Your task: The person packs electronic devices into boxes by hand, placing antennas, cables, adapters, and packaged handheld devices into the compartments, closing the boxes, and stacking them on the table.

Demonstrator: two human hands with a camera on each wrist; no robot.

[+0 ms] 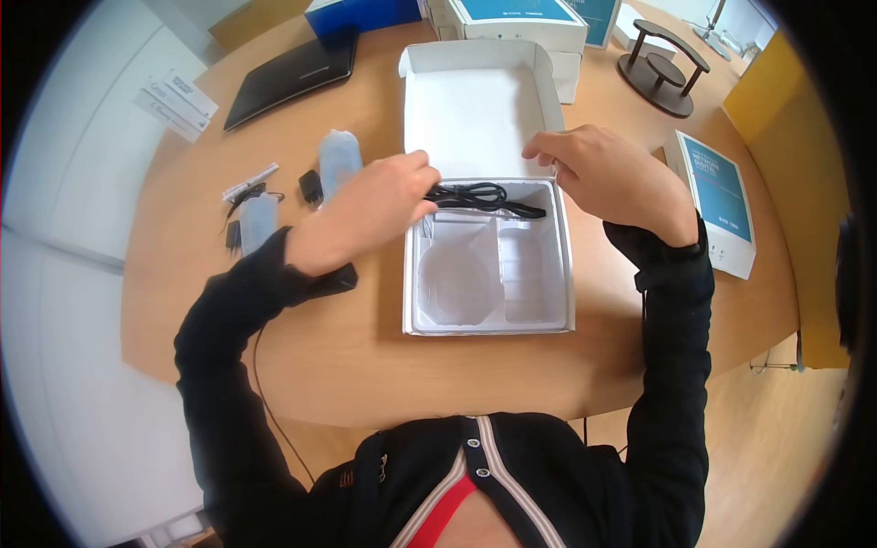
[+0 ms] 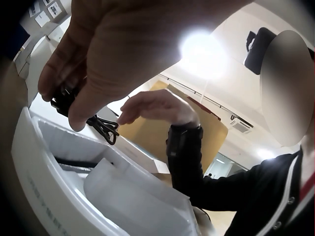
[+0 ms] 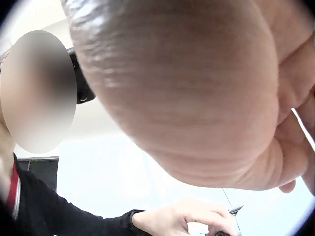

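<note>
My left hand (image 1: 370,208) pinches a bundled black cable (image 1: 470,194) between thumb and fingers, over the back compartment of a white box (image 1: 568,283). In the left wrist view the cable's loops (image 2: 106,130) hang below the fingertips. Another stretch of black cable (image 1: 523,209) shows in that back slot. The box's moulded tray (image 1: 457,279) has a round hollow and a rectangular one, both bare. Its lid (image 1: 475,114) stands open at the back. Beside the lid's right edge is my right hand (image 1: 617,173), fingers loosely bent, no object seen in it.
Left of the box lie plastic-wrapped items (image 1: 340,157), a black adapter (image 1: 311,186) and a black device (image 1: 333,281) partly under my forearm. A black laptop (image 1: 292,78) sits farther back. To the right are a blue-and-white box (image 1: 722,196) and a dark stand (image 1: 671,93).
</note>
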